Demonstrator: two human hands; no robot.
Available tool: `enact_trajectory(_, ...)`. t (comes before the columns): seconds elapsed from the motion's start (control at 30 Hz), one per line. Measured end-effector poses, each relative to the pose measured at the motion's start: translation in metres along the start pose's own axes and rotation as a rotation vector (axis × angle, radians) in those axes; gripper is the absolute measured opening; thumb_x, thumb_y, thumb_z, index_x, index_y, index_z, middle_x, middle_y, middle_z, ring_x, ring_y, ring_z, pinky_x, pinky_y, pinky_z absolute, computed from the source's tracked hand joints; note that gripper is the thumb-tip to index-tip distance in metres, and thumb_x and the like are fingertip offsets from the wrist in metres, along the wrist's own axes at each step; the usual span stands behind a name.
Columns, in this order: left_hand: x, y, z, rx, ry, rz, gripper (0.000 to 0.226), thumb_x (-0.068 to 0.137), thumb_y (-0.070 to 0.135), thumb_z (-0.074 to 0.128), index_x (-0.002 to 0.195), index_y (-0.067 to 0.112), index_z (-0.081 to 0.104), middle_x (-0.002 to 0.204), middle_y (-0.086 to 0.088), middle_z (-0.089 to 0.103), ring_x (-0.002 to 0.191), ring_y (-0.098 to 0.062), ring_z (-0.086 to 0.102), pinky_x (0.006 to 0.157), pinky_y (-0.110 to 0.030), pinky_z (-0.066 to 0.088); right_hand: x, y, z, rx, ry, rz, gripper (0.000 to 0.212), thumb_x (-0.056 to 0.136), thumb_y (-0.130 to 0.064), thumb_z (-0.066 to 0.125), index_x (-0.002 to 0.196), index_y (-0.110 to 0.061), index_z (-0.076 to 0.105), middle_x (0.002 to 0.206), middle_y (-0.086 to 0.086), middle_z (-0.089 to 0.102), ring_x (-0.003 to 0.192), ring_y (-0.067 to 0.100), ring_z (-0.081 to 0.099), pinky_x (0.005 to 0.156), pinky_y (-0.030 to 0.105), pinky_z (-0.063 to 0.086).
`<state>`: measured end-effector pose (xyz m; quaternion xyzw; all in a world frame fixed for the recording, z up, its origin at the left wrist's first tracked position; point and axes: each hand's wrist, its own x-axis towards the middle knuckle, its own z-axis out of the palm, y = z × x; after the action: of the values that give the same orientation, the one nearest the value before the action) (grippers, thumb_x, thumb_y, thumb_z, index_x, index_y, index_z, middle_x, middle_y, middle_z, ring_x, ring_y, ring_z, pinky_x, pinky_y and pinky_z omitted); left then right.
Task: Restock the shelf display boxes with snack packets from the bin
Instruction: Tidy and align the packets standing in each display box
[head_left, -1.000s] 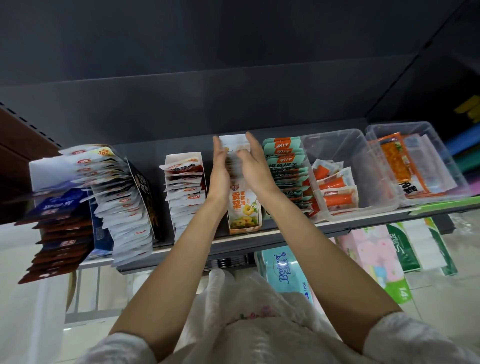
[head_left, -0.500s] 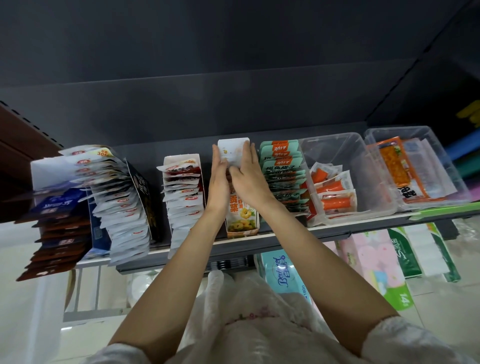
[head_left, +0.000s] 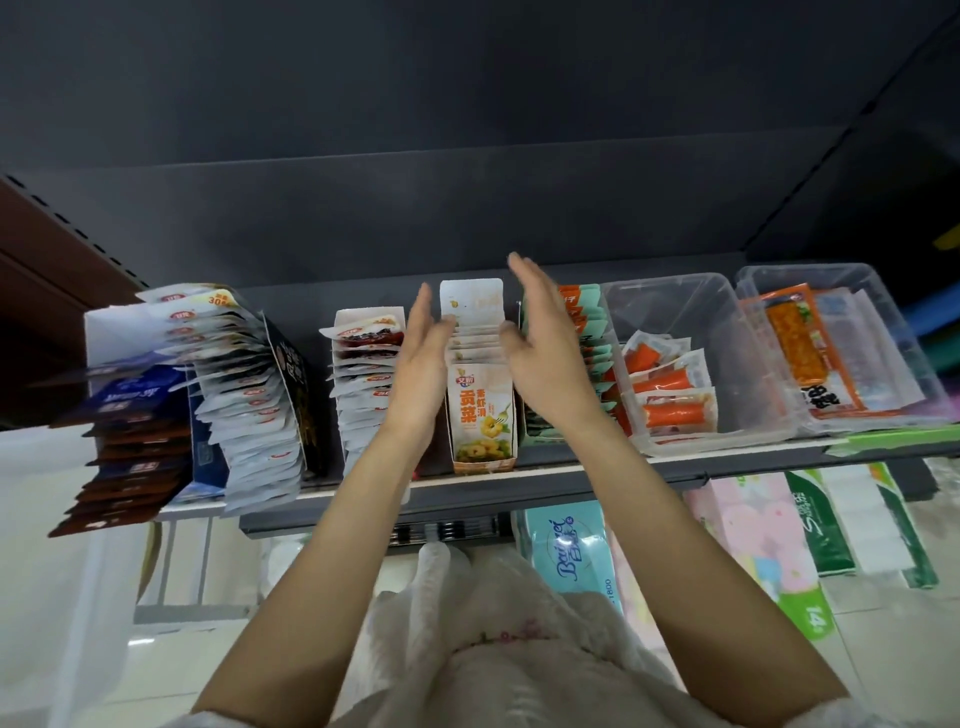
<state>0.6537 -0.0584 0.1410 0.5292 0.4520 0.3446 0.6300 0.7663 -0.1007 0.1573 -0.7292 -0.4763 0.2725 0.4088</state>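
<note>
Now both hands flank the display box of packets. Left hand and right hand have fingers straight, gripping nothing.

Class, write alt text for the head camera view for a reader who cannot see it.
A person's left hand and right hand, fingers straight, flank a narrow yellow display box of white snack packets on a shelf. Other packet boxes stand left, clear plastic bins right.

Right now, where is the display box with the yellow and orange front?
In the head view, the yellow-fronted box stands mid-shelf between the open left hand and right hand, with the red-packet box left and green-packet box right.
</note>
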Motion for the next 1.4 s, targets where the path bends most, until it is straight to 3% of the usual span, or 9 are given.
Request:
enact_trajectory(0.1,-0.034,0.025,-0.022,0.109,-0.059,0.133,0.036,0.099,0.011,0.046,0.132,0.026,0.048,0.122,0.021,0.056,0.112,0.008,0.053,0.091,-0.006,0.039,-0.014,0.003,-0.028,0.068,0.064,-0.105,0.043,0.094,-0.001,0.049,0.134,-0.018,0.048,0.130,-0.004,0.055,0.120,0.002,0.049,0.103,0.016,0.039)
enact_trajectory(0.23,-0.061,0.028,-0.065,0.515,0.050,0.339,0.021,0.092,0.025,0.052,0.111,0.028,0.061,0.096,0.015,0.069,0.097,-0.004,0.064,0.084,-0.025,0.050,-0.019,0.009,-0.041,-0.106,0.014,-0.210,0.023,0.095,-0.010,0.051,0.114,-0.016,0.064,0.099,-0.006,0.071,0.092,0.001,0.064,0.085,0.023,0.053)
enact_trajectory(0.37,-0.061,0.023,-0.107,1.015,0.261,0.549,0.025,0.088,0.029,0.052,0.107,0.019,0.065,0.088,0.015,0.065,0.086,-0.009,0.062,0.076,-0.028,0.050,-0.018,0.000,-0.018,-0.245,-0.124,-0.331,0.022,0.093,-0.011,0.056,0.113,-0.016,0.065,0.103,-0.004,0.070,0.090,0.004,0.063,0.080,0.027,0.055)
enact_trajectory(0.53,-0.047,0.010,-0.139,1.305,0.306,0.672,0.027,0.084,0.033,0.056,0.104,0.016,0.065,0.096,-0.001,0.067,0.093,-0.024,0.058,0.079,-0.034,0.038,-0.008,-0.028,0.030,-0.407,-0.262,-0.434,0.052,0.092,-0.025,0.059,0.140,-0.023,0.040,0.141,-0.002,0.043,0.128,0.017,0.040,0.101,0.034,0.039)
enact_trajectory(0.67,-0.031,0.004,-0.153,1.385,0.243,0.774,0.030,0.084,0.037,0.060,0.106,0.018,0.064,0.102,-0.001,0.064,0.099,-0.023,0.052,0.081,-0.036,0.035,0.015,-0.039,0.063,-0.699,-0.388,-0.432,0.088,0.083,-0.038,0.069,0.150,-0.025,0.014,0.156,0.001,0.015,0.141,0.023,0.020,0.105,0.040,0.035)
enact_trajectory(0.9,-0.006,-0.017,-0.153,1.439,-0.009,1.100,0.017,0.079,0.030,0.066,0.090,0.016,0.067,0.090,0.000,0.065,0.084,-0.022,0.056,0.072,-0.032,0.032,0.026,-0.040,0.088,-1.053,-0.221,-0.523,0.043,0.092,-0.009,0.047,0.133,-0.018,0.039,0.115,0.007,0.057,0.096,0.030,0.062,0.070,0.038,0.047)
enact_trajectory(1.1,0.008,-0.027,-0.150,1.575,-0.152,1.046,0.017,0.072,0.034,0.075,0.076,0.018,0.071,0.071,0.003,0.067,0.067,-0.017,0.059,0.069,-0.030,0.029,0.014,-0.028,0.104,-1.001,-0.138,-0.534,0.044,0.073,-0.005,0.063,0.116,-0.010,0.054,0.105,0.010,0.060,0.095,0.029,0.060,0.065,0.038,0.050)
enact_trajectory(1.23,0.007,-0.028,-0.149,1.557,-0.205,1.068,0.007,0.070,0.025,0.071,0.071,0.018,0.069,0.063,0.004,0.066,0.061,-0.017,0.058,0.067,-0.030,0.028,0.013,-0.021,0.110,-0.974,-0.146,-0.476,0.043,0.083,-0.005,0.057,0.123,-0.016,0.045,0.114,0.003,0.060,0.097,0.025,0.060,0.066,0.034,0.045)
enact_trajectory(1.4,0.012,-0.025,-0.158,1.539,-0.225,0.991,0.032,0.075,0.046,0.063,0.086,0.018,0.074,0.071,0.002,0.070,0.067,-0.018,0.062,0.071,-0.031,0.030,0.026,-0.021,0.101,-0.848,-0.158,-0.408,0.035,0.090,-0.004,0.051,0.122,-0.017,0.046,0.108,0.006,0.066,0.088,0.032,0.062,0.063,0.032,0.035)
